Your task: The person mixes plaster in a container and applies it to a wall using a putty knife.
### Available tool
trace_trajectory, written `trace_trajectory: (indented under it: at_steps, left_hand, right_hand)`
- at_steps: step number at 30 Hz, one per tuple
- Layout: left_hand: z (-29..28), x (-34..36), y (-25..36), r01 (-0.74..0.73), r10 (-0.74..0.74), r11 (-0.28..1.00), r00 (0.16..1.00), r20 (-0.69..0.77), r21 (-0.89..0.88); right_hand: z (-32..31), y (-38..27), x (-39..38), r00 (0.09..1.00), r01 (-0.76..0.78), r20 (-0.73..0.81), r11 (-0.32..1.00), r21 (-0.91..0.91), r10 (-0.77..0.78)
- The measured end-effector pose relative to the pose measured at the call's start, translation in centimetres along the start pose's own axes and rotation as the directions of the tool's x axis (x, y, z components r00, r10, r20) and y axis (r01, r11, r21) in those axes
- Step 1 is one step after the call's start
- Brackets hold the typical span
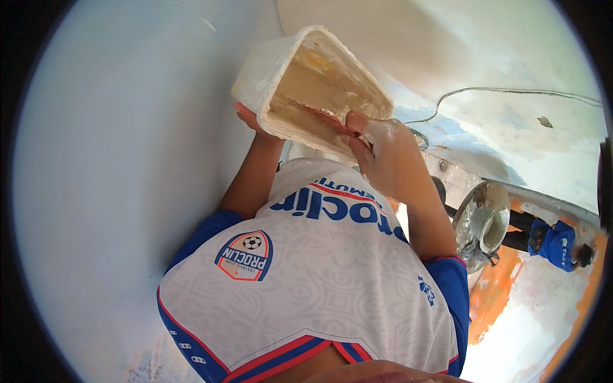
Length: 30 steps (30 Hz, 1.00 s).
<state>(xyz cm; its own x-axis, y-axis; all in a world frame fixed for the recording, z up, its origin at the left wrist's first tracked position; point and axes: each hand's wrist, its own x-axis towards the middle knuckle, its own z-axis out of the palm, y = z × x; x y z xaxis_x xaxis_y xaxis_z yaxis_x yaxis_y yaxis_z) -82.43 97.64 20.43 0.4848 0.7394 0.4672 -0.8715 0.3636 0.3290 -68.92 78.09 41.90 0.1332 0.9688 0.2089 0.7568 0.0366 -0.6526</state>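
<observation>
A white plastic trough [257, 73], crusted with pale paste, is tilted so that its inside faces me, above my chest. My left hand [250, 117] grips it at the lower left corner, with fingers wrapped round the outside. My right hand [383, 143], smeared with white, is closed on a reddish flat tool [322, 117] that reaches into the trough; the tool's far end is hard to make out against the paste.
A pale blue wall [115, 159] is close on my left. A patchy wall [530, 140] with a loose cable [485, 89] is on the right. Below it stand a round crusted platform [466, 217] with a bucket [491, 226] and a person in a blue shirt [559, 246].
</observation>
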Motion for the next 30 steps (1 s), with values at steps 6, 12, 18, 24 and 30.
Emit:
trace_trajectory:
  at_steps: [6, 12, 18, 24, 30]
  left_hand:
    - [-0.2, -0.5, 0.2, 0.002, -0.001, 1.000, 1.000, -0.025, 0.011]
    - [-0.2, -0.2, -0.2, 0.021, -0.020, 1.000, 0.999, -0.040, 0.022]
    - [0.4, -1.2, -0.3, -0.012, 0.016, 0.999, 0.996, -0.086, 0.043]
    - [1.5, -1.9, -0.2, -0.058, 0.071, 0.993, 0.990, -0.126, 0.103]
    - [0.8, 0.1, -1.6, -0.114, 0.130, 0.985, 0.984, -0.123, 0.130]
  right_hand:
    - [-2.9, -1.8, 0.4, 0.973, -0.207, 0.140, 0.966, 0.155, 0.186]
    - [-0.3, -1.6, 0.0, 0.983, -0.032, -0.185, 0.995, -0.093, 0.014]
    - [-0.2, -0.5, 0.0, 0.997, 0.077, 0.015, 0.997, 0.023, -0.077]
    - [-3.8, 1.1, -0.4, 0.986, -0.093, 0.151, 0.977, 0.192, 0.064]
    - [-5.2, 3.5, 0.0, 0.997, 0.053, -0.052, 0.998, -0.030, -0.055]
